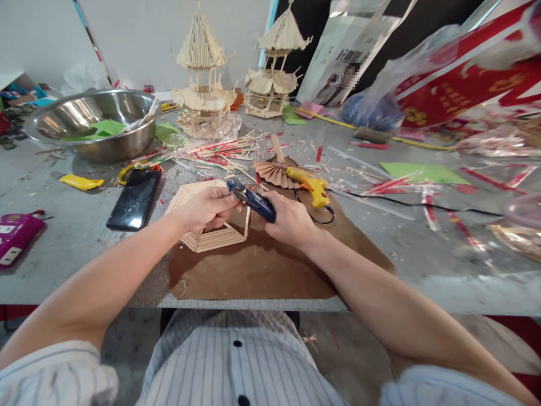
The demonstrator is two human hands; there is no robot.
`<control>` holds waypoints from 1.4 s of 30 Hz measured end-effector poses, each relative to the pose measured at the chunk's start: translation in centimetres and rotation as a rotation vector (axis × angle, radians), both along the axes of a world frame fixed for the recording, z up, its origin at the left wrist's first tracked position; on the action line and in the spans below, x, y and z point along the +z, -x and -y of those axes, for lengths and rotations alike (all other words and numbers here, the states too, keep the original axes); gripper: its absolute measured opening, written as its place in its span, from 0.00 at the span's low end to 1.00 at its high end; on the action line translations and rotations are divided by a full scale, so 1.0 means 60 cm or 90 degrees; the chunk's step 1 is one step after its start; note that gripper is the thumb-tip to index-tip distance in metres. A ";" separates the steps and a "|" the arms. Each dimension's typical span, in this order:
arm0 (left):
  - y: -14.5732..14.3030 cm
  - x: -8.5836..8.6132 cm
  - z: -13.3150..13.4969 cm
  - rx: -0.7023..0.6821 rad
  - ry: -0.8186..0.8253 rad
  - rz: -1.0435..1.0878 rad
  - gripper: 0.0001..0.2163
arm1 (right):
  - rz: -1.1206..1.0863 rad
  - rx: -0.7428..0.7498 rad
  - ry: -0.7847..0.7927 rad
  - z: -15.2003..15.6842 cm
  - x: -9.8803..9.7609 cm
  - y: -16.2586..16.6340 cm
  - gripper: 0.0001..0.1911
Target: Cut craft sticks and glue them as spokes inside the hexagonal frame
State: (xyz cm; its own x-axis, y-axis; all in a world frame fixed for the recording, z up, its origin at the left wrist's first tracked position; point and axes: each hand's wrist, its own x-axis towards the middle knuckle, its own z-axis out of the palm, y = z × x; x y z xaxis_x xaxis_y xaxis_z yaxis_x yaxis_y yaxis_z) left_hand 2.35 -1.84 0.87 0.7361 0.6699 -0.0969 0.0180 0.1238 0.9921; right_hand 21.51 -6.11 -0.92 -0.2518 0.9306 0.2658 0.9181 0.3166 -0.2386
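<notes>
My right hand (pixel 289 220) is closed round a pair of dark blue cutters (pixel 252 200), jaws pointing left. My left hand (pixel 207 207) is pinched at those jaws, holding something too small to make out. Both hands hover over a flat hexagonal frame of wooden sticks (pixel 211 239), which lies on a brown mat (pixel 262 265). A yellow glue gun (pixel 313 187) rests just behind my right hand, beside a folded paper fan piece (pixel 274 172).
A black phone (pixel 135 198) lies left of the frame, a steel bowl (pixel 91 121) behind it. Two stick pagoda models (pixel 203 79) (pixel 276 62) stand at the back. Loose sticks (pixel 220 149), green paper (pixel 422 172) and plastic wrap (pixel 486 146) litter the grey table (pixel 63 248).
</notes>
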 end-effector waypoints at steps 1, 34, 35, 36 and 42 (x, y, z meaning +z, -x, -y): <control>-0.004 0.000 0.003 0.045 -0.072 -0.018 0.12 | 0.004 -0.011 0.002 0.000 0.001 0.001 0.23; 0.002 -0.011 -0.002 -0.050 0.115 0.094 0.12 | -0.051 0.076 -0.054 -0.005 -0.009 -0.006 0.28; 0.003 -0.012 -0.002 -0.060 0.127 0.100 0.12 | -0.048 0.076 -0.052 -0.005 -0.009 -0.006 0.28; 0.004 -0.012 -0.002 -0.068 0.135 0.104 0.11 | -0.044 0.075 -0.050 -0.005 -0.009 -0.006 0.28; 0.004 -0.011 -0.002 -0.077 0.156 0.112 0.11 | -0.020 0.056 -0.025 -0.003 -0.006 -0.006 0.27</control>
State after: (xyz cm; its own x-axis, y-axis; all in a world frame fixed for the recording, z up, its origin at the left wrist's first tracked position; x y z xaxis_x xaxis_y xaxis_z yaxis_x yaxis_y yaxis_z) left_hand 2.14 -1.70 0.19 0.8287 0.5488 -0.1096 -0.1214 0.3674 0.9221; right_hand 21.86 -5.92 -1.27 -0.3236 0.8936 0.3109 0.8784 0.4059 -0.2524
